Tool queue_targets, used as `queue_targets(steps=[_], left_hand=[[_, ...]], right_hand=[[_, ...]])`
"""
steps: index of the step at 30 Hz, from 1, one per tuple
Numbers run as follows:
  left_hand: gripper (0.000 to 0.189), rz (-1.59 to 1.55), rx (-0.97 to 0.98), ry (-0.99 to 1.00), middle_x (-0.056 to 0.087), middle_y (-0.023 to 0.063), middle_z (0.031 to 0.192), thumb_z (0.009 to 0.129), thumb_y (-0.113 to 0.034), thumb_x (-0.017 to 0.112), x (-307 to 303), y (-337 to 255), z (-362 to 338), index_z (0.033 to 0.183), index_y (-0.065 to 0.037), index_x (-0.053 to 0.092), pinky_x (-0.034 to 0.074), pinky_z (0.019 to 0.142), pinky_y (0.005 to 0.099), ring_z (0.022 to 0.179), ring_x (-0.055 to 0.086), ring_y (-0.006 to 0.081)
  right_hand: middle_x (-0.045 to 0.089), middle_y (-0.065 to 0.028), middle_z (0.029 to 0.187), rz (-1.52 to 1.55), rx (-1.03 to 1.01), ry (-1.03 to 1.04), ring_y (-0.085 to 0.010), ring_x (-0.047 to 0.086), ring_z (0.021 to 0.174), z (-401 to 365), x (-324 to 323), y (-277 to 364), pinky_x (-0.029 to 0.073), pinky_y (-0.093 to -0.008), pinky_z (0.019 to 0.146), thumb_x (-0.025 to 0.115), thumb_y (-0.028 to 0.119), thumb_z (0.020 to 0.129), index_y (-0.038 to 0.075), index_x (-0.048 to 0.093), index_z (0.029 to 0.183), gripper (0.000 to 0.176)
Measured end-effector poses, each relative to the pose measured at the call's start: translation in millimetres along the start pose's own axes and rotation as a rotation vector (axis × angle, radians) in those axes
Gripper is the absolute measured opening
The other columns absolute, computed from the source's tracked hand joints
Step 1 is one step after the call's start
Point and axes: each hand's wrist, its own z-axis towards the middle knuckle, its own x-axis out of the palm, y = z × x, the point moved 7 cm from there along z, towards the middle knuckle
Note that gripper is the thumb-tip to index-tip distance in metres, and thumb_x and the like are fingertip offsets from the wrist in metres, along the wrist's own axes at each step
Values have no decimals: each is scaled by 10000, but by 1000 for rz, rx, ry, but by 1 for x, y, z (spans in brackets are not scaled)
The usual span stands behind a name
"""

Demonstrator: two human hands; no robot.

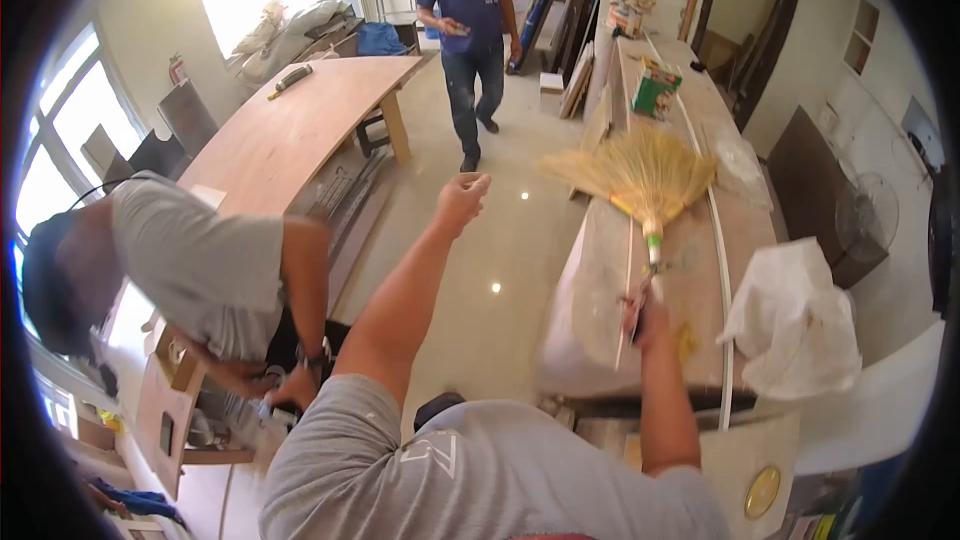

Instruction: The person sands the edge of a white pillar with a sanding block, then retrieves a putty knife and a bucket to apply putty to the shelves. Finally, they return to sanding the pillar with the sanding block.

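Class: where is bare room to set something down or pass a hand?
Free: plywood table between the tool on it and its aisle edge; near floor between that table and the bench. Crowded: that bench, around the green box and broom.

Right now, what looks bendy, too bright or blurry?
Head view: the left table looks curved, probably from a wide lens; head view: the windows glare white and the floor has bright spots; head view: the right hand holding the broom looks slightly blurry.
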Motion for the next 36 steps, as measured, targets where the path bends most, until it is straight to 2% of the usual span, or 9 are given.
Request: queue_targets(steps=[5, 7, 11, 14, 21, 26, 30, 33, 36], left_hand=[[448, 20, 13, -337, 644, 64, 719, 891, -414, 659, -94, 14, 210, 1106, -22, 684, 466, 545, 302, 590, 589, 139], [399, 148, 156, -366, 692, 108, 837, 893, -359, 630, -145, 1, 339, 1145, -52, 668, 518, 684, 365, 736, 656, 209], [423, 882, 485, -351, 653, 128, 1093, 856, -270, 671, -168, -74, 415, 1245, -115, 607, 477, 911, 427, 1033, 618, 296], [544, 1146, 659, -282, 568, 85, 1223, 798, -223, 739, -165, -93, 463, 1307, -166, 558, 417, 999, 432, 1192, 522, 311], [500, 1338, 954, -12, 580, 47, 1187, 767, -256, 756, -122, -90, 522, 1239, -172, 614, 409, 991, 436, 1164, 518, 269], [222, 1280, 934, 59, 634, 19, 1048, 772, -152, 707, -107, -69, 535, 993, -157, 731, 474, 877, 422, 1044, 588, 244], [79, 730, 1153, 1, 640, 35, 809, 831, -171, 724, -83, -121, 522, 870, -103, 729, 508, 765, 349, 826, 629, 205], [191, 374, 477, 57, 607, 36, 720, 871, -243, 715, -52, -143, 521, 850, -57, 679, 461, 648, 301, 668, 560, 147], [312, 51, 217, 365, 508, -28, 667, 913, -299, 690, 12, -122, 531, 781, -30, 603, 383, 564, 265, 629, 449, 67]], right_hand=[[645, -145, 813, -97, -82, 147, -135, 473, 440, 0, 89, -8, 401, -277, 393, 528, 480, 966, 25, 565, 1207, 516], [642, -132, 811, -51, -52, 179, -127, 476, 452, 38, 124, -1, 406, -272, 401, 528, 439, 971, 4, 570, 1221, 503], [641, -111, 802, -64, -26, 59, -111, 479, 466, 75, 177, 19, 407, -249, 406, 520, 355, 986, -17, 591, 1192, 431], [641, -103, 790, -28, -61, 14, -100, 480, 474, 101, 202, 38, 405, -232, 405, 508, 309, 1002, -10, 612, 1169, 375], [655, -88, 795, -113, -60, 19, -88, 494, 549, 198, 235, 85, 414, -209, 525, 520, 332, 1007, 2, 622, 1164, 379], [647, -58, 914, -93, -156, 152, -120, 575, 760, 284, 274, 124, 446, -244, 670, 527, 255, 1007, -13, 641, 1113, 311], [636, -55, 949, -388, -128, 266, -138, 582, 782, 325, 335, 174, 466, -261, 741, 566, 246, 984, -12, 630, 1144, 310], [627, -45, 971, -619, -393, 282, -116, 570, 811, 356, 396, 213, 472, -265, 774, 614, 243, 960, -6, 580, 1227, 367], [615, -38, 1027, -901, -542, 247, -95, 555, 849, 348, 463, 263, 476, -272, 789, 648, 235, 946, -2, 521, 1272, 423]])
